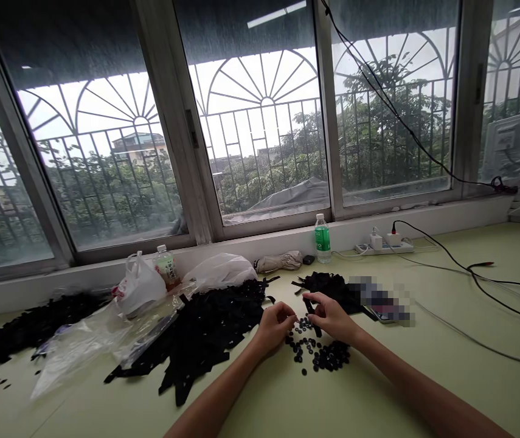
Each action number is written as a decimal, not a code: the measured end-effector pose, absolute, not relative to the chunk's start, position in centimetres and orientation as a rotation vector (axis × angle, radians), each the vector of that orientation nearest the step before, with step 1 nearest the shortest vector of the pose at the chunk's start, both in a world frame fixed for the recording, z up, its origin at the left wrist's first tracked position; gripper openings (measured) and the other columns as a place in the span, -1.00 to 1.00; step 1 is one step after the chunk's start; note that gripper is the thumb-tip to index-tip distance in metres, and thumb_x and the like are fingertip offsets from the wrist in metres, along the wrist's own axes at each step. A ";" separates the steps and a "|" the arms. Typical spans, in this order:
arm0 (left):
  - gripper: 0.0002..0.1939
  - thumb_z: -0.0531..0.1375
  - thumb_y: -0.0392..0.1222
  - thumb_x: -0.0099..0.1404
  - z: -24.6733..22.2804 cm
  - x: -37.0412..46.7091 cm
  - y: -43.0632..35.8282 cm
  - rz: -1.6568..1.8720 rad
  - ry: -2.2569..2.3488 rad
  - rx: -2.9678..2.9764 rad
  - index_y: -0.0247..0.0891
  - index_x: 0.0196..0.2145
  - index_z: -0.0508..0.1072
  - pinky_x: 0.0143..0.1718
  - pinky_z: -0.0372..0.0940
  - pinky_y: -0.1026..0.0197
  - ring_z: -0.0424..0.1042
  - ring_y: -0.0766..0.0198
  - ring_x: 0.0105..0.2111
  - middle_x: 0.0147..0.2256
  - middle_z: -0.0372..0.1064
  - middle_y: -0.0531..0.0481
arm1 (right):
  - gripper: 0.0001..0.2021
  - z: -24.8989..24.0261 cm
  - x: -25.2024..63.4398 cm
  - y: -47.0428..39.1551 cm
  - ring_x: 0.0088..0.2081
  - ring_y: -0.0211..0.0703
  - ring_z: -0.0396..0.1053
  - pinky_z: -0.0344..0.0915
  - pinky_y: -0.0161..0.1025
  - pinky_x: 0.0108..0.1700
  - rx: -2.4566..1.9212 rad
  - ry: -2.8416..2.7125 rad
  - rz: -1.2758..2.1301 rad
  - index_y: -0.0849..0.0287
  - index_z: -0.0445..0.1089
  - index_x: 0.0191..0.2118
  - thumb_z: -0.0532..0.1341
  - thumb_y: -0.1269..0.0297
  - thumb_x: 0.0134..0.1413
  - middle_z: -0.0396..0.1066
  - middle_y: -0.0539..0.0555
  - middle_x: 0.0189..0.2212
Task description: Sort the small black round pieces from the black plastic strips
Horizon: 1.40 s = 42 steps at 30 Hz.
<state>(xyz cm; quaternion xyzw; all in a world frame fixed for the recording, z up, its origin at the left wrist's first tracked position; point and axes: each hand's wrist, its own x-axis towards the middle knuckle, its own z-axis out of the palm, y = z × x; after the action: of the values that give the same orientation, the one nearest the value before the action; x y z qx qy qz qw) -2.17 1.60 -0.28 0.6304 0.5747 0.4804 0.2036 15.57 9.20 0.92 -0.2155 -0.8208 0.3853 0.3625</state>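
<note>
Early going, by the look of it — the left hand (pixel 274 322) and right hand (pixel 330 313) each pinch a black strip (pixel 311 307) over loose black rings (pixel 321 354); the large strip heap (pixel 205 328) waits on the bench (pixel 424 389).

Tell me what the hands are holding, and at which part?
The right hand pinches a black strip near its upper end. The left hand is curled over the buttons; its grip cannot be told.

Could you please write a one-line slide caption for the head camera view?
Left hand and right hand pinch a black strip over small black rings.
</note>
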 end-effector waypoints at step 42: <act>-0.84 0.35 -0.24 -0.04 -0.1 -0.8 1.0 1.579 1.208 1.270 -0.37 -0.45 0.54 -0.37 0.24 0.26 0.35 0.30 -0.47 -0.50 0.44 -0.04 | -0.49 0.4 14.2 7.0 -0.49 -0.34 0.26 0.32 -0.31 -0.42 -0.341 -2.177 0.857 0.13 0.25 0.10 0.14 0.46 -0.06 0.29 0.17 -0.04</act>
<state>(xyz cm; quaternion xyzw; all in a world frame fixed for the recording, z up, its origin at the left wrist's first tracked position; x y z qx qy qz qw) -0.77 0.96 -0.07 0.4978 0.4734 0.6186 0.3814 14.21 6.99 0.45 -0.1334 -0.8521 0.3354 0.3790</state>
